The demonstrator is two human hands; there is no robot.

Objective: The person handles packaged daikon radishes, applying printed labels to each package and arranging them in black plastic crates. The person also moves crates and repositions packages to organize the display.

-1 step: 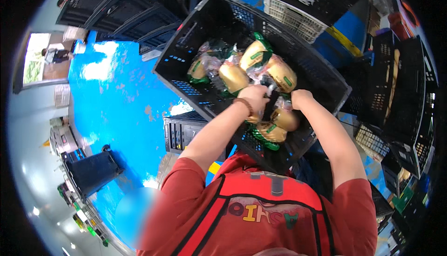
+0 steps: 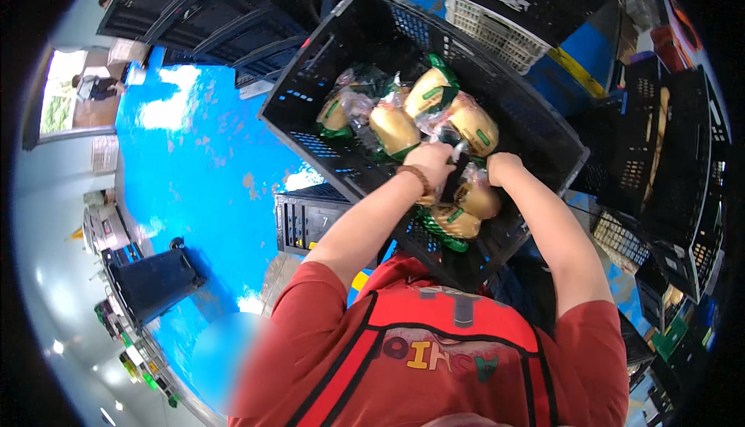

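A large black crate (image 2: 543, 188) stands tilted in front of me. In it lie several rounded, pale yellow items in clear bags with green ends and labels, among them a far bagged yellow item (image 2: 427, 93) and a left one (image 2: 393, 126). My left hand (image 2: 429, 163) reaches into the middle, its fingers closed on the clear plastic of a bag. Close by on the right, my right hand (image 2: 504, 169) is curled beside a near bagged yellow item (image 2: 478, 200); whatever its fingers hold is hidden. Another bagged yellow item (image 2: 454, 221) lies below, nearest me.
Black crates (image 2: 198, 12) are stacked at the far left, with more black crates (image 2: 652, 140) at the right. A white crate (image 2: 497, 29) stands beyond. On the blue floor (image 2: 202, 147) at left is a dark bin (image 2: 155, 281). A person (image 2: 97, 87) is in the distance.
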